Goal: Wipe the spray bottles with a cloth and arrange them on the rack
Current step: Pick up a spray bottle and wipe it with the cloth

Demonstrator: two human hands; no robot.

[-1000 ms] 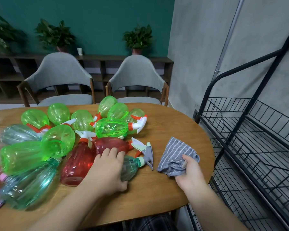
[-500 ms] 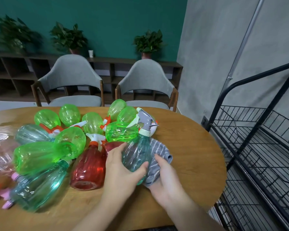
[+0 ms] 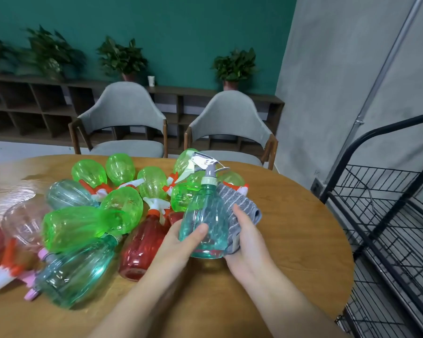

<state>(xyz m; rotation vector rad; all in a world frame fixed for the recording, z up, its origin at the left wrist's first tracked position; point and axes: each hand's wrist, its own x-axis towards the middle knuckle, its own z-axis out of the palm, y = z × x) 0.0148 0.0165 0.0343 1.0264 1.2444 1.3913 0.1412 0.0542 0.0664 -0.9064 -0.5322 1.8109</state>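
Observation:
My left hand [image 3: 178,242] grips a teal see-through spray bottle [image 3: 205,215] with a grey trigger head, upright just above the wooden table [image 3: 291,228]. My right hand [image 3: 244,237] holds a grey striped cloth [image 3: 237,203] against the bottle's right side. Several more spray bottles lie in a heap to the left: green ones [image 3: 83,225], a red one [image 3: 144,242], a second teal one [image 3: 78,269]. The black wire rack [image 3: 388,215] stands at the right of the table with bare shelves.
Two grey chairs [image 3: 122,118] stand behind the table's far edge. A low dark shelf with potted plants [image 3: 235,67] runs along the green wall. A grey wall with a metal pipe [image 3: 376,81] rises behind the rack.
My left hand picked the teal bottle off the table and stood it upright. My right hand brought the cloth from the table against the bottle's side.

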